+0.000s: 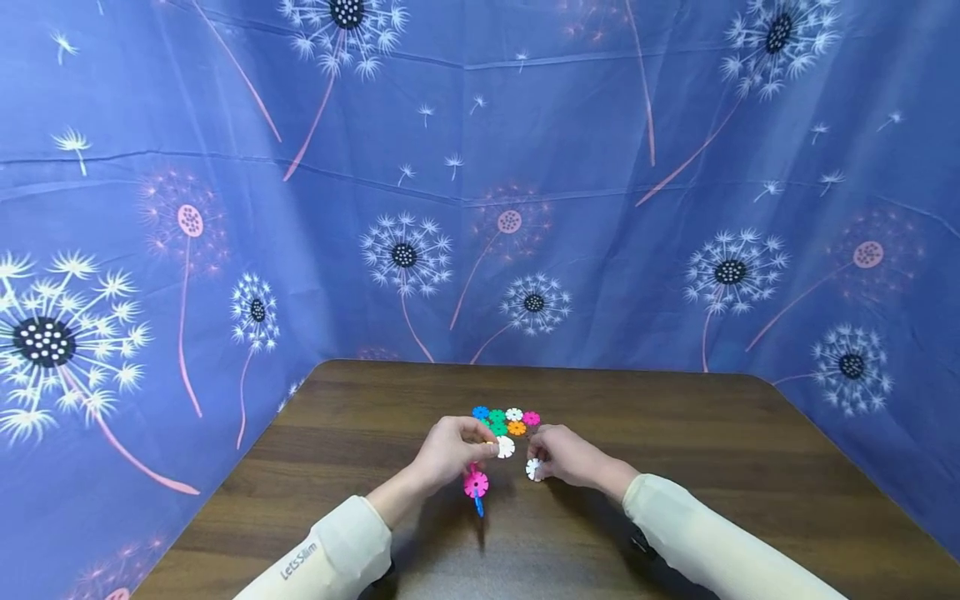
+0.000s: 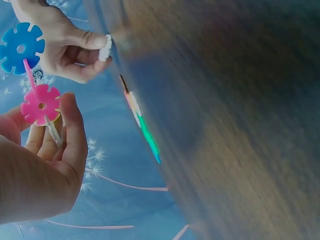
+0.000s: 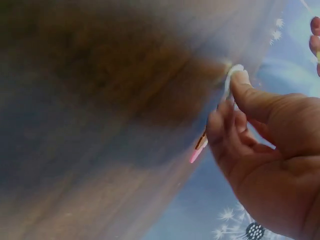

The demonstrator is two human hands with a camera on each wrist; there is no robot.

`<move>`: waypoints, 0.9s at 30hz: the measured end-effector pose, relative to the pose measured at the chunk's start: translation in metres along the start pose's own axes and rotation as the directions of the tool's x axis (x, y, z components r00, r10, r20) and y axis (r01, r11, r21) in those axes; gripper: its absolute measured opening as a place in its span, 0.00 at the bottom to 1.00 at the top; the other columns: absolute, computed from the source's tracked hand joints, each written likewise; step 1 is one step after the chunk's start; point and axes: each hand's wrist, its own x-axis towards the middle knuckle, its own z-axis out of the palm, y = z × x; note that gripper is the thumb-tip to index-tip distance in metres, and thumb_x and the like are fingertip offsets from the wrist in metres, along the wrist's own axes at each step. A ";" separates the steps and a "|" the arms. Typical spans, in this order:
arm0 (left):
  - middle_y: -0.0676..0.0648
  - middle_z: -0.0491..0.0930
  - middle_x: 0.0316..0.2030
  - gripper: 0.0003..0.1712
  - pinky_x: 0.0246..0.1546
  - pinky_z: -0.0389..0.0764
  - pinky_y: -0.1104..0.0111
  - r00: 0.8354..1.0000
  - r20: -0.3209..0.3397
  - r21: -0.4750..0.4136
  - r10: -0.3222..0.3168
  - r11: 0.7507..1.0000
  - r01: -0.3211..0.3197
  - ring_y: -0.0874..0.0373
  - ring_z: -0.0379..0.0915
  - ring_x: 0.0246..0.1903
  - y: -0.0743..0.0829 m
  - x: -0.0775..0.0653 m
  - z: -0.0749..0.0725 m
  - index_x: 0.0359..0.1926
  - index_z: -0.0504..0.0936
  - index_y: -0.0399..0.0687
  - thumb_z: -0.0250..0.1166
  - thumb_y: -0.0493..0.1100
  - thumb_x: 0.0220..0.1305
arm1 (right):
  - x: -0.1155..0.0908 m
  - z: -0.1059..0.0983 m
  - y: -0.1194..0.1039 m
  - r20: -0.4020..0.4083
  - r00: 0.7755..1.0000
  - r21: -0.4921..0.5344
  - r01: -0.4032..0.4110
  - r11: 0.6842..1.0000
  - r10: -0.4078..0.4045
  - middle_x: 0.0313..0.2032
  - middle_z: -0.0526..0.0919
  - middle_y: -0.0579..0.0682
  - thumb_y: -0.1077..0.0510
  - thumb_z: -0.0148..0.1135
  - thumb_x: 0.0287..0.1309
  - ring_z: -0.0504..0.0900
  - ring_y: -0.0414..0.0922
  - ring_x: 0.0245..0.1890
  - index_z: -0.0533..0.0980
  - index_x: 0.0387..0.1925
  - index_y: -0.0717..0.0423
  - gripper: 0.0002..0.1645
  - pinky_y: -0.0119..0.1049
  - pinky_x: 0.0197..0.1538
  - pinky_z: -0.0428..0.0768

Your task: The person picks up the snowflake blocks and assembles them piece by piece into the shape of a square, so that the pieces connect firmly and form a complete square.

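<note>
My left hand (image 1: 448,450) holds a small chain of slotted plastic snowflake discs between thumb and fingers. In it are a pink disc (image 2: 35,111), a blue disc (image 2: 32,41) joined through an edge-on pink piece (image 2: 30,75), and a white piece (image 2: 53,132). A bit of yellow shows behind the pink disc, mostly hidden by the fingers. In the head view a white disc (image 1: 506,447) faces up at the left fingertips. To the right, my right hand (image 1: 573,457) pinches a single white disc (image 1: 532,469), apart from the chain and seen nearly edge-on in the right wrist view.
Beyond the hands, loose discs lie grouped on the brown wooden table (image 1: 675,433): blue (image 1: 481,412), green (image 1: 497,415), white (image 1: 513,414), pink (image 1: 531,418) and orange (image 1: 517,428). A blue dandelion-print cloth (image 1: 600,275) hangs behind the table and at its sides.
</note>
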 end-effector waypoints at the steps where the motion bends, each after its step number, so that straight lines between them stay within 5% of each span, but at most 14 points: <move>1: 0.45 0.82 0.21 0.03 0.22 0.83 0.53 1.000 0.003 0.002 -0.004 1.000 0.004 0.60 0.77 0.19 0.000 0.000 0.001 0.34 0.87 0.42 0.74 0.37 0.60 | -0.002 0.000 0.001 -0.001 1.000 0.045 -0.007 0.999 0.007 0.25 0.75 0.42 0.70 0.77 0.46 0.72 0.35 0.27 0.78 0.25 0.56 0.14 0.30 0.32 0.75; 5: 0.45 0.82 0.21 0.03 0.21 0.82 0.55 1.000 0.009 0.006 -0.003 1.000 0.003 0.61 0.76 0.18 -0.001 0.000 0.003 0.34 0.87 0.43 0.73 0.37 0.61 | -0.008 0.001 0.001 -0.016 0.996 0.234 -0.081 0.969 0.087 0.22 0.78 0.41 0.70 0.70 0.56 0.74 0.32 0.22 0.77 0.27 0.56 0.10 0.30 0.26 0.77; 11: 0.50 0.82 0.21 0.02 0.22 0.83 0.55 1.000 0.002 0.013 -0.007 1.000 0.007 0.58 0.78 0.20 0.001 0.002 0.003 0.35 0.88 0.43 0.73 0.37 0.62 | -0.007 -0.003 -0.001 -0.041 0.981 0.546 -0.136 0.826 0.189 0.29 0.83 0.54 0.70 0.65 0.63 0.84 0.46 0.25 0.78 0.38 0.67 0.03 0.48 0.32 0.86; 15: 0.49 0.82 0.21 0.02 0.22 0.82 0.59 1.000 -0.022 0.013 -0.012 1.000 0.012 0.59 0.77 0.20 0.000 0.004 0.003 0.34 0.88 0.42 0.73 0.36 0.60 | -0.006 -0.008 -0.005 -0.065 0.970 0.626 -0.144 0.767 0.235 0.32 0.83 0.63 0.70 0.66 0.63 0.86 0.51 0.28 0.78 0.42 0.69 0.07 0.54 0.36 0.85; 19: 0.48 0.82 0.20 0.02 0.23 0.83 0.55 0.999 -0.033 0.013 -0.020 1.000 0.021 0.61 0.76 0.19 0.001 0.005 0.003 0.34 0.88 0.42 0.73 0.36 0.60 | -0.006 -0.010 -0.009 -0.075 0.973 0.649 -0.120 0.751 0.220 0.33 0.83 0.68 0.70 0.66 0.62 0.86 0.53 0.29 0.79 0.41 0.70 0.07 0.55 0.38 0.84; 27: 0.48 0.82 0.20 0.03 0.22 0.81 0.59 0.999 -0.020 0.013 -0.035 0.999 0.035 0.62 0.75 0.18 0.000 0.004 0.005 0.35 0.89 0.42 0.73 0.37 0.61 | -0.005 -0.007 -0.011 -0.088 0.978 0.591 -0.102 0.800 0.191 0.27 0.84 0.51 0.66 0.70 0.61 0.82 0.41 0.26 0.82 0.36 0.67 0.05 0.51 0.35 0.85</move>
